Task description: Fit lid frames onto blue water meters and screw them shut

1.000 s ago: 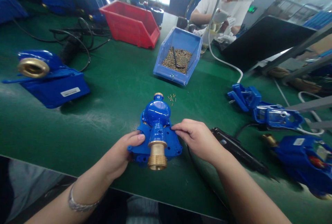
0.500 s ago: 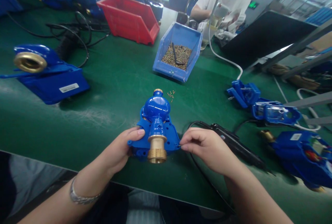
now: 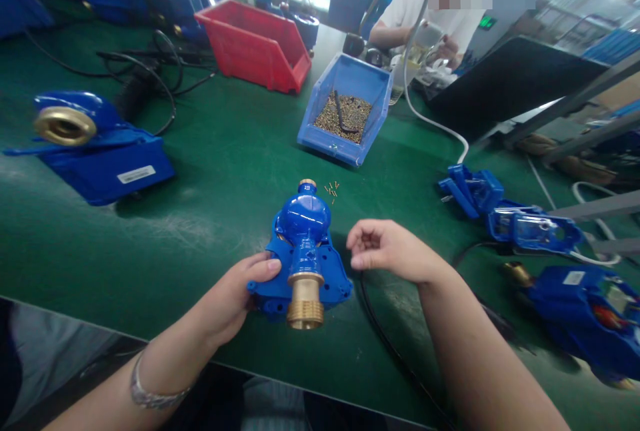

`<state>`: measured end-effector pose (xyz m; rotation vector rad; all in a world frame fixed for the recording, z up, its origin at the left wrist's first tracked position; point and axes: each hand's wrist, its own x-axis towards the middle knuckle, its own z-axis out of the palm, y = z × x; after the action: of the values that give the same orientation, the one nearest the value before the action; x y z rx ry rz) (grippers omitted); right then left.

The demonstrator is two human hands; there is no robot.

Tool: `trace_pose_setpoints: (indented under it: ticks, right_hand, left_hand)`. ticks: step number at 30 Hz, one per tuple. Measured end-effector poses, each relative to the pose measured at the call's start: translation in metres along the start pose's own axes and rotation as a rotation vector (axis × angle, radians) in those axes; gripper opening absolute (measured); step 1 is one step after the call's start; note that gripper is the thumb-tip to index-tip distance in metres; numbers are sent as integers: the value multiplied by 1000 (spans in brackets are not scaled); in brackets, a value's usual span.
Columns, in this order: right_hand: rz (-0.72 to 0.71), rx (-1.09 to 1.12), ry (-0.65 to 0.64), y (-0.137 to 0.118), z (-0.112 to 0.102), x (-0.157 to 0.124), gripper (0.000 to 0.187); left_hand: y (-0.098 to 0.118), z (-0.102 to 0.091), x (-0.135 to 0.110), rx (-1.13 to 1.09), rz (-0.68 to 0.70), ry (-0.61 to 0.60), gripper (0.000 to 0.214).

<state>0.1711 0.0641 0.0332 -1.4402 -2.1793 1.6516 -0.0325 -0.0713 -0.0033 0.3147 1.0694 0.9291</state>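
Observation:
A blue water meter (image 3: 304,216) with a brass threaded end facing me stands on the green table. My left hand (image 3: 253,281) grips its blue plastic housing (image 3: 333,271) from the left, thumb on top. To the right of the housing, and apart from it, my right hand (image 3: 387,251) hovers with loosely curled fingers, thumb and fingertips separated, nothing visible between them. Several small brass screws (image 3: 332,190) lie just beyond the meter. A black power cable (image 3: 383,331) runs below my right hand; my forearm hides most of the black electric screwdriver.
Ahead stands a blue bin (image 3: 345,151) of small screws with a hex key (image 3: 343,114) on top. A red bin (image 3: 255,51) is behind it. Other blue meters (image 3: 100,158) lie left and right. Blue plastic parts (image 3: 530,221) sit rightward. A person (image 3: 400,21) works across the table.
My right hand has left the housing's right corner, moving up and away, and its pinch has loosened. It now covers part of the screwdriver. My left hand keeps its hold on the meter.

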Motion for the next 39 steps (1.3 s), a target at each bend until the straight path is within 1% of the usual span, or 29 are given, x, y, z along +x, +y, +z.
trace_pose_setpoints:
  ticks: [2, 3, 5, 8, 13, 15, 17, 19, 21, 22, 24, 25, 27, 28, 30, 32, 35, 37, 39]
  right_hand:
    - [6, -77, 208, 7, -5, 30, 6]
    - [9, -120, 290, 10, -6, 46, 3]
    - [1, -204, 383, 15, -5, 72, 6]
    - [-35, -293, 409, 19, 2, 93, 12]
    - [-104, -307, 445, 17, 10, 93, 24]
    - [-127, -263, 477, 13, 9, 86, 22]
    - [-143, -189, 513, 8, 6, 70, 16]
    - [-161, -99, 556, 3, 7, 41, 9]
    - [-200, 23, 628, 3, 15, 3, 16]
    - [-228, 98, 682, 5, 23, -17, 18]
    - [-287, 374, 807, 12, 45, -52, 13]
    - [-267, 459, 836, 17, 58, -66, 10]
    - [-222, 581, 826, 26, 85, -84, 7]
    - [-204, 625, 802, 29, 98, -88, 7]
    - [-214, 709, 743, 32, 117, -89, 7]
    - [-263, 759, 699, 31, 128, -85, 6]
    - [-311, 731, 688, 23, 132, -78, 8]
    - [-283, 670, 715, 17, 130, -75, 12]
    - [-230, 597, 724, 12, 127, -73, 11]
  left_hand:
    - [1, 1, 0, 2, -1, 9, 44]
    - [1, 1, 0, 2, 3, 12, 44]
    - [1, 2, 0, -2, 8, 9, 46]
    - [2, 3, -1, 3, 1, 18, 50]
    - [1, 5, -2, -7, 5, 59, 50]
    - [0, 9, -2, -22, 7, 66, 51]
    - [-2, 15, -3, -44, -10, 96, 55]
    - [-6, 23, -3, -75, -26, 147, 57]
    - [-10, 31, -4, -108, -23, 198, 56]
    - [-12, 35, -4, -123, -16, 216, 56]
    - [-17, 43, -4, -154, -5, 237, 58]
    - [-18, 47, -4, -173, 0, 241, 59]
    - [-20, 53, -4, -215, 17, 254, 59]
    - [-21, 56, -4, -235, 31, 265, 57]
    - [-23, 60, -4, -271, 63, 286, 52]
    - [-25, 61, -4, -290, 92, 299, 49]
    - [-26, 62, -5, -312, 113, 305, 48]
    - [-26, 62, -6, -329, 118, 304, 46]
    - [-25, 63, -6, -343, 120, 297, 45]
